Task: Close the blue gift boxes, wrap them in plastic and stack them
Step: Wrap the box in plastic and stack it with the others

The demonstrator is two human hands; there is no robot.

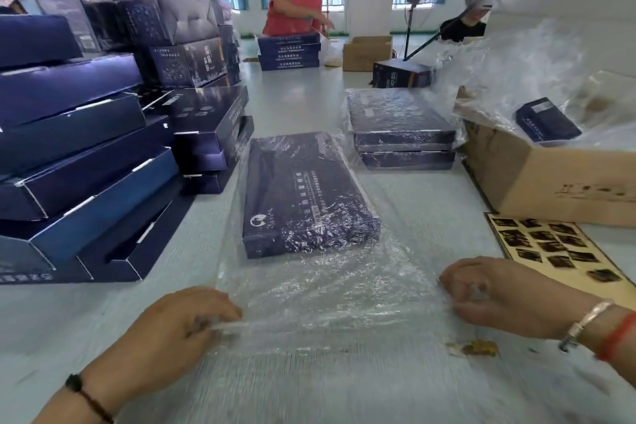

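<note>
Fingers of the left hand (192, 320) and right hand (481, 289) each pinch a near corner of the clear plastic bag (309, 293), with a closed blue gift box (306, 196) lying inside it on the table (395, 217). Two wrapped boxes (399, 131) are stacked beyond. Many unwrapped boxes (79, 165) wait at left, so most of the job looks undone.
</note>
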